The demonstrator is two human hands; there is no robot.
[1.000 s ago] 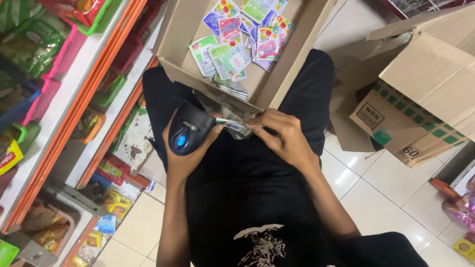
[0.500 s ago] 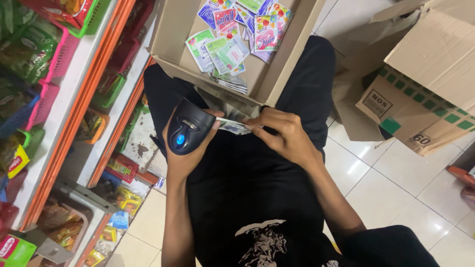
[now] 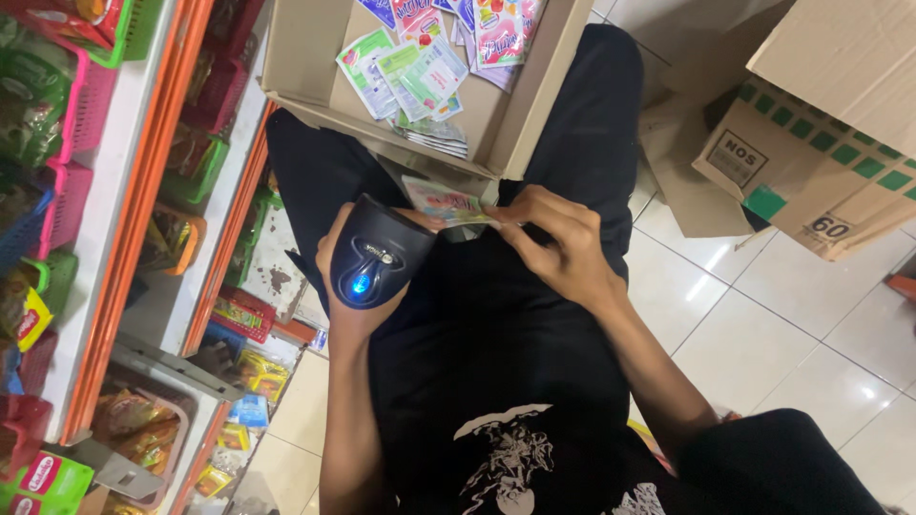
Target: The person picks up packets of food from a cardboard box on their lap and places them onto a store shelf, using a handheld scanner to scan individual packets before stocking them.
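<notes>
Right hand [image 3: 563, 243] fingertips pinch a small sachet [image 3: 447, 203] by its edge — held just at the nose of the black handheld scanner [image 3: 377, 256]. Left hand [image 3: 345, 296] clenched round the scanner, blue light lit. Open cardboard box [image 3: 534, 91] of sachets rests on the lap beyond. Risk: thin sachet buckles or slips from the light pinch, dropping to the tiled floor [image 3: 763, 324].

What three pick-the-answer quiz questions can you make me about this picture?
1. Where is the open cardboard box? A on the person's lap; B on a shelf; C on the floor
2. What colour light glows on the handheld scanner? A red; B blue; C green
3. What is the right hand doing? A resting empty; B pinching a small sachet; C closing the box

Answers: 1 A, it rests across the black-trousered thighs. 2 B, a blue dot shines on the scanner in the left hand. 3 B, its fingertips grip the sachet beside the scanner.
</notes>
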